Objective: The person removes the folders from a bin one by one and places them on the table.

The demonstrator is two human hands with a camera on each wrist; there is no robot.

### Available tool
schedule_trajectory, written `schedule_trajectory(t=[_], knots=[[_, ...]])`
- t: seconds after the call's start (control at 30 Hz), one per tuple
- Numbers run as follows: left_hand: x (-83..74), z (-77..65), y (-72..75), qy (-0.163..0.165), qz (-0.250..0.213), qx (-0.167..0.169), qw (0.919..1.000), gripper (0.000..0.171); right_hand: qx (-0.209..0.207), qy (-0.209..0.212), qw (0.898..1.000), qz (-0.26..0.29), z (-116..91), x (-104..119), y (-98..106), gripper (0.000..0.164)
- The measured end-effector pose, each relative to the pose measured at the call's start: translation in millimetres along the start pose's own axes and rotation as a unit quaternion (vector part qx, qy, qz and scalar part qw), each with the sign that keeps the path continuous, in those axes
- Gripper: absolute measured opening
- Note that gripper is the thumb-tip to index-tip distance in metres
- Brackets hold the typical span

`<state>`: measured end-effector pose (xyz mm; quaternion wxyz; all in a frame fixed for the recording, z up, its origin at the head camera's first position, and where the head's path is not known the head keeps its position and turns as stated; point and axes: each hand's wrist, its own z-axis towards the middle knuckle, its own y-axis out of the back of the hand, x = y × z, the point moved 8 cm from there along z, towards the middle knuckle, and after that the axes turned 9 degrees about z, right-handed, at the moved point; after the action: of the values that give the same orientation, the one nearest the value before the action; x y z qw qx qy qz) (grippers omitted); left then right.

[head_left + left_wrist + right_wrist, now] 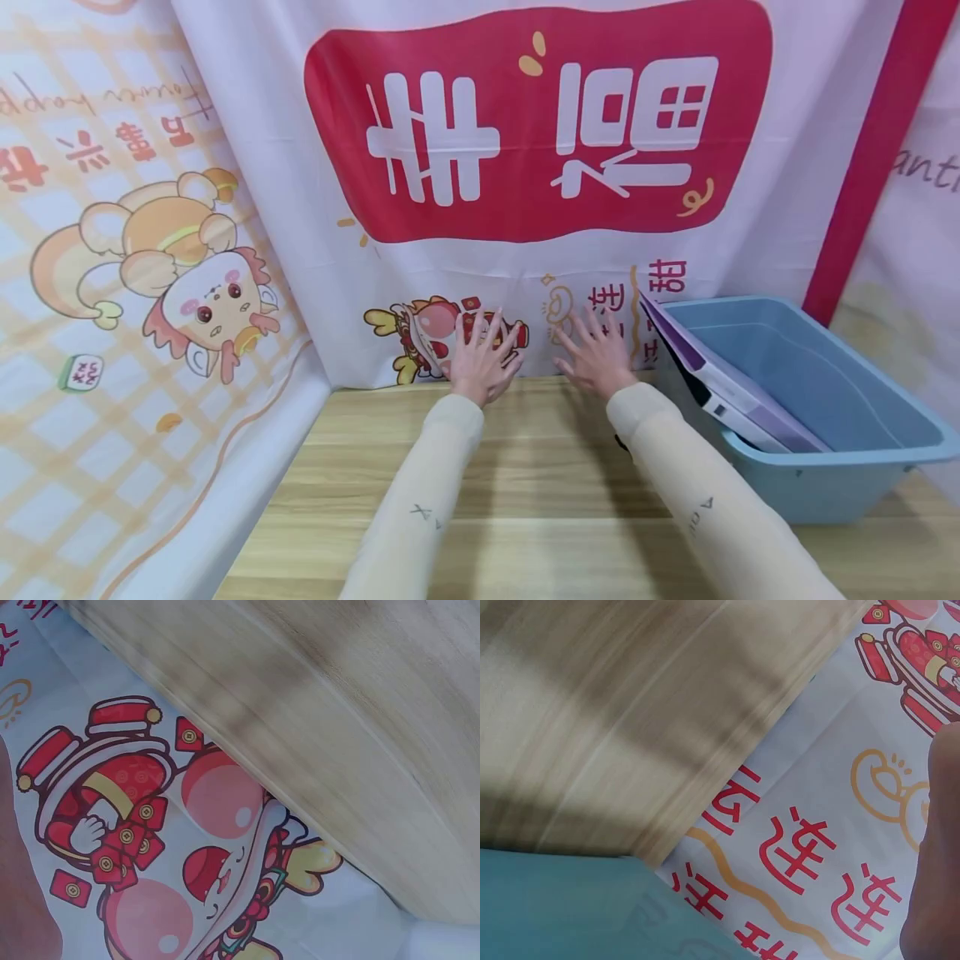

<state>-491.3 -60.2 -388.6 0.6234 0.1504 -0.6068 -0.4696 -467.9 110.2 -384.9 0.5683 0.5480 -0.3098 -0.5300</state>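
My left hand (483, 358) reaches out to the far edge of the table, its fingers spread in front of the dragon print (217, 862) on the white cloth (345, 292). Beside it, my right hand (596, 354) has its fingers spread too, close to the red lettering on the same cloth. Neither hand holds anything. In the left wrist view a strip of the hand shows at the left edge; in the right wrist view part of the hand (937, 855) shows at the right edge.
A blue plastic bin (817, 479) stands to the right of my right arm. Inside it leans a purple and white binder (738, 392), rising over the rim. The wooden table (525, 533) lies under my arms. A printed cloth (112, 433) hangs along the left side.
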Motion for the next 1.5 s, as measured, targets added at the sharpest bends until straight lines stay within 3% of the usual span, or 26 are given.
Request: schedule_trajectory(t=[0.27,0.63,0.87,1.13,1.5], knots=[[-4.8,-6.7,-4.6,-0.002,-0.028,-0.007,0.9996,0.071,0.007,0.006,1.000,0.021,-4.6,4.3,-10.0,0.066],[-5.7,-9.4,-2.7,-0.008,-0.050,-0.014,0.9986,0.069,-0.004,0.002,0.997,0.080,-14.8,-0.2,-7.9,0.064],[-5.7,-12.5,-1.1,-0.016,-0.068,-0.014,0.9975,0.070,-0.008,0.010,0.997,0.074,-21.5,-0.7,-4.9,0.064],[-0.4,-27.2,2.0,-0.026,-0.061,-0.025,0.9975,0.069,-0.014,0.026,0.997,0.076,-30.4,11.8,0.1,0.064],[2.4,-29.9,6.4,-0.033,-0.069,-0.032,0.9965,0.068,-0.001,0.017,0.996,0.087,-43.2,12.9,12.7,0.064]])
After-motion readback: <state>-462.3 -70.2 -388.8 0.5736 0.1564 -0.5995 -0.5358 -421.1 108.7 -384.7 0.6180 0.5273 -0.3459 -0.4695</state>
